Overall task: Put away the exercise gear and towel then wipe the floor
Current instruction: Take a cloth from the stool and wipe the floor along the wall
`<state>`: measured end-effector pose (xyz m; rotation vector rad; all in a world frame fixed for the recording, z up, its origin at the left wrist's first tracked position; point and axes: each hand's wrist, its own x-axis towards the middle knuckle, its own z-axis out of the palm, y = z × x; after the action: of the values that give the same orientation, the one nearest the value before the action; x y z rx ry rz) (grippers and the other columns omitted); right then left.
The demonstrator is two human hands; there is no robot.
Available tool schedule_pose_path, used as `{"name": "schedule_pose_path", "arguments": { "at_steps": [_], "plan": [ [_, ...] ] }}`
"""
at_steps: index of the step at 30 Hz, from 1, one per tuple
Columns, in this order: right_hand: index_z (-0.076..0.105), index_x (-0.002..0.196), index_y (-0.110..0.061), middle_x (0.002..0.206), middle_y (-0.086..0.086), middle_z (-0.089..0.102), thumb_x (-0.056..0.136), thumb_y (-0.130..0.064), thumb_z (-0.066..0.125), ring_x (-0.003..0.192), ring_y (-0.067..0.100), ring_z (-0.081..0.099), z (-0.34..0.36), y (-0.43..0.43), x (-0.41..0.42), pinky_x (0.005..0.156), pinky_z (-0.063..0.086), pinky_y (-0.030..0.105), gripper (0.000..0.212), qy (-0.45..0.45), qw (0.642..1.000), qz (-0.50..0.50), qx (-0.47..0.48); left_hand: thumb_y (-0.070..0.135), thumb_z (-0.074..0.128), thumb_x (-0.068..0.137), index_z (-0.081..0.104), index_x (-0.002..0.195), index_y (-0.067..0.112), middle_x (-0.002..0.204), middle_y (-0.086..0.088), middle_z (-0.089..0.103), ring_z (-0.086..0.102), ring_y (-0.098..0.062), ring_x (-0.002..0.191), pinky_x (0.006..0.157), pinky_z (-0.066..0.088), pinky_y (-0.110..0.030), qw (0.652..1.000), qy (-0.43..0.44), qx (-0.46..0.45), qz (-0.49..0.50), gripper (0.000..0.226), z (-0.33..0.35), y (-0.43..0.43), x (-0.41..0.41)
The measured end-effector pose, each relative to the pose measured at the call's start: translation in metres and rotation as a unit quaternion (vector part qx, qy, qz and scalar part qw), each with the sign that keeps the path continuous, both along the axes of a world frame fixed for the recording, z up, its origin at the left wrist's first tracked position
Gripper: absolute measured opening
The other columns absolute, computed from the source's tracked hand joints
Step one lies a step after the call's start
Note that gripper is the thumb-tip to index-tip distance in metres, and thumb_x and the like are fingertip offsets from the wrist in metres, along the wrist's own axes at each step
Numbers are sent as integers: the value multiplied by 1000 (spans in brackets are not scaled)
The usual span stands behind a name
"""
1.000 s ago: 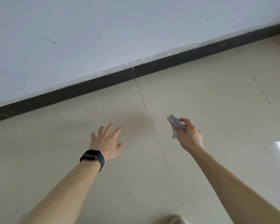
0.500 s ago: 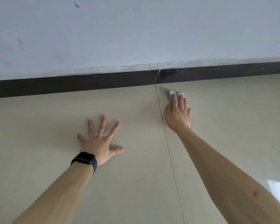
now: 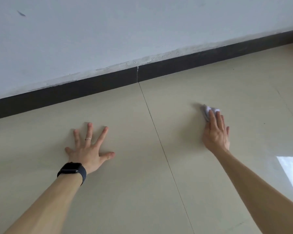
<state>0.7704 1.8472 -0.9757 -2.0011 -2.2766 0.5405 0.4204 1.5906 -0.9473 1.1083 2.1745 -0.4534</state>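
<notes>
- The floor (image 3: 125, 191) is pale beige glossy tile and fills the lower part of the view, running up to the wall at its far edge.
- The wall (image 3: 142, 31) is flat white, with rough, uneven paint along its bottom edge.
- A dark baseboard (image 3: 74, 92) runs along the far edge of the floor, with a thin vertical joint in it near the middle.
- A thin grout line (image 3: 159, 142) runs from that joint toward the near edge of the floor and passes between the two hands.
- The left forearm (image 3: 49, 205) reaches in from the near left corner, and the right forearm (image 3: 260, 188) from the near right corner.
- A bright patch of reflected light (image 3: 291, 173) lies on the tile at the right edge, just beside the right forearm.
- The left hand (image 3: 88, 151) lies flat on the tile left of the grout line, palm down, with fingers and thumb spread wide and nothing in its grasp.
- The right hand (image 3: 216, 134) lies on the tile well right of the grout line. Its fingers are straight and close together, and they press down on the cloth rather than curling round it.
- A black watch (image 3: 71, 168) sits on the left wrist.
- The cloth (image 3: 207, 110) is a small crumpled white wad on the floor under the right fingertips. Part of it shows beyond them on the side toward the baseboard, though it lies well apart from it.
- A thin ring (image 3: 88, 139) sits on one finger of the left hand.
- A small dark mark (image 3: 21, 13) shows high on the wall at the left.
</notes>
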Motion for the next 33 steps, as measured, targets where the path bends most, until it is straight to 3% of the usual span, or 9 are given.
{"name": "schedule_pose_path", "arguments": {
  "at_steps": [3,6,10,13,16,21,25,29,33],
  "plan": [
    [21,153,-31,165,3,12,95,-28,26,151,21,8,3,1,30,118,13,56,58,-5,985,-175,-4,89,28,75,-34,133,62,151,9,-45,-24,-41,145,106,26,-68,1000,-2,-6,1,89,3,3,1],
    [16,155,-31,165,5,7,96,-19,30,152,22,4,5,-42,3,120,11,54,62,2,987,-161,-6,90,28,75,-32,135,61,153,6,-42,-20,-41,146,108,24,-65,1000,10,-14,-6,90,7,5,3],
    [12,156,-35,166,1,5,89,-4,36,153,20,-1,4,-148,-60,122,8,50,77,23,993,111,-29,91,31,73,-32,133,64,152,9,-42,-21,-40,147,108,24,-66,1000,-4,-14,5,92,7,6,2],
    [17,157,-31,166,3,7,85,-8,26,153,22,5,-1,-220,-76,121,7,46,76,17,924,381,-33,89,35,73,-27,136,64,154,10,-39,-21,-39,146,106,28,-67,1000,-11,5,11,92,4,4,0],
    [18,157,-30,166,1,10,85,-5,26,152,19,10,-1,-223,-43,122,11,45,77,-5,885,466,-22,86,39,75,-21,142,59,158,6,-32,-16,-43,146,103,32,-67,1000,-3,25,2,94,3,5,0],
    [3,156,-40,166,-8,-4,85,2,36,153,14,-1,18,-171,50,123,12,48,89,-63,991,99,-56,84,43,76,-17,145,56,160,1,-27,-13,-47,145,103,29,-71,1000,-12,27,2,95,4,8,4],
    [1,156,-34,166,-6,-8,85,-3,35,152,17,-3,32,-187,88,123,8,46,85,-45,967,-205,-141,82,44,78,-17,145,56,161,1,-27,-15,-48,145,104,27,-69,999,-24,49,0,94,3,5,1],
    [-2,156,-35,165,-6,-11,82,-1,37,152,16,-7,25,-262,57,123,7,46,90,-20,962,-233,-140,81,47,79,-14,147,55,161,1,-26,-18,-50,144,106,21,-73,997,-44,64,0,94,0,2,-1],
    [-6,156,-37,164,-9,-18,87,0,33,150,12,-18,26,-339,1,124,3,45,88,-10,983,-135,-125,82,44,80,-14,147,54,161,1,-26,-19,-49,144,107,17,-73,996,-53,78,0,94,-1,-2,-2]
  ]
}}
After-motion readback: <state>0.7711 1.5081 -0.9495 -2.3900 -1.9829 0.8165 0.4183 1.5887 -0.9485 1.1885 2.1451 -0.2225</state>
